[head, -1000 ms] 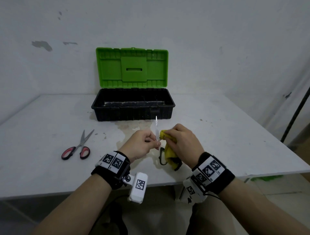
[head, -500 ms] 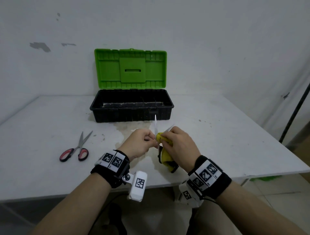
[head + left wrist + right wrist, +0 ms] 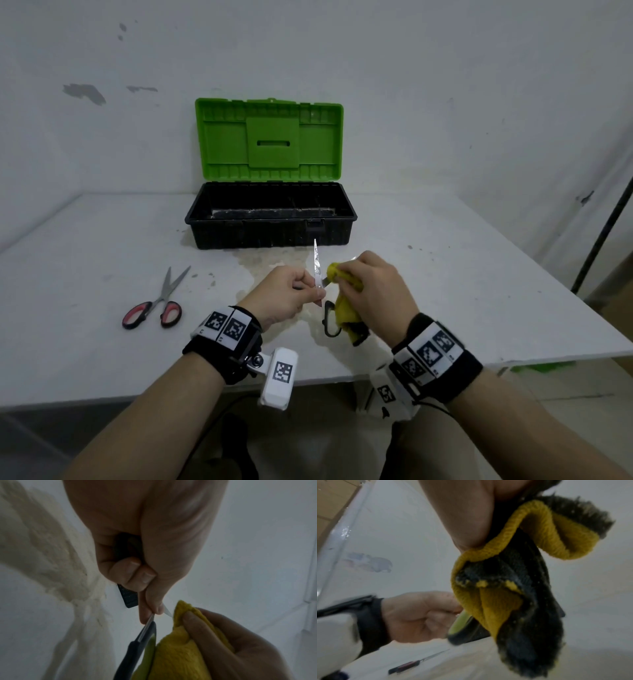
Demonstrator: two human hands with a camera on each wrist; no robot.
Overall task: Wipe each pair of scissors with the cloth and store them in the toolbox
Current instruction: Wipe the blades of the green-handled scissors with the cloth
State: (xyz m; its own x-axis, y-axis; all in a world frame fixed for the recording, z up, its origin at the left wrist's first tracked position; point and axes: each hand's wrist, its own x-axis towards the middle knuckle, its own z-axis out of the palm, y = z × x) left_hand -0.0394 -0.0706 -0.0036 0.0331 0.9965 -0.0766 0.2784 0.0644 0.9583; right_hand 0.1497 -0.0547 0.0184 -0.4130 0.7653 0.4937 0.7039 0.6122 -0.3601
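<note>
I am pinching one blade of the black scissors (image 3: 317, 274) with my left hand (image 3: 284, 294) fingers, steadying it, while my right hand (image 3: 370, 291) is gripping the yellow cloth (image 3: 344, 305) bunched over the other blade.

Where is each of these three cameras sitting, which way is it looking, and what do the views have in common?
Head: worn high, looks down at the table, open toolbox, red scissors; both forearms show.
Left wrist: looks along the left hand, which pinches a blade of the black scissors.
Right wrist: looks from below at the right hand, which grips the cloth; left hand shows too.
Shared: cloth, black scissors, left hand.
</note>
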